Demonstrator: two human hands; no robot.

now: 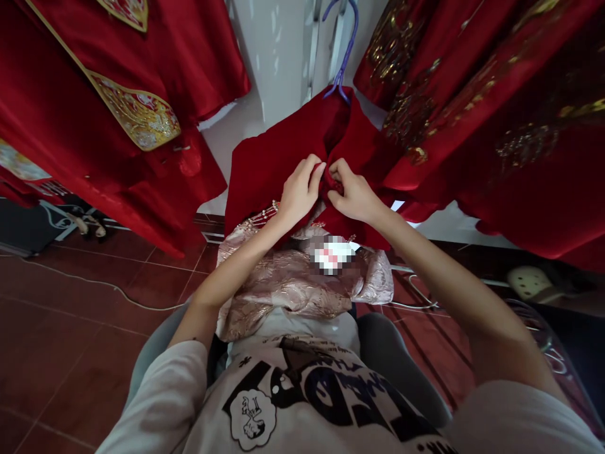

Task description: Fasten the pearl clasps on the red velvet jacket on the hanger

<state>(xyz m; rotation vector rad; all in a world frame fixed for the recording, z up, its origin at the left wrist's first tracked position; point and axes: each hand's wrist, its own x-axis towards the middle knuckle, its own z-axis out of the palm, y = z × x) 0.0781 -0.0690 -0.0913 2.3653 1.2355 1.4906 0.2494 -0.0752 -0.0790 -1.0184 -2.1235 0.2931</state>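
Note:
A red garment (pixel 278 157) hangs in front of me from a purple hanger (pixel 348 53). Its front opening runs down the middle, between my two hands. My left hand (pixel 302 189) pinches the left edge of that opening. With bent fingers, my right hand (pixel 352 192) grips the right edge close by. Whatever fastening may lie under the fingertips is hidden. Beaded strands (pixel 259 219) hang by my left wrist. Shiny pinkish patterned cloth (pixel 293 287) lies bunched over my lap, below the red garment, with a blurred white patch on it.
Red garments with gold embroidery (pixel 137 113) hang at the left, and more red embroidered clothes (pixel 449 113) at the right. A pale cable (pixel 127 293) crosses the tiled floor (pixel 70 340). Shoes (pixel 89 224) stand at the left, and a light clog (pixel 529 282) at the right.

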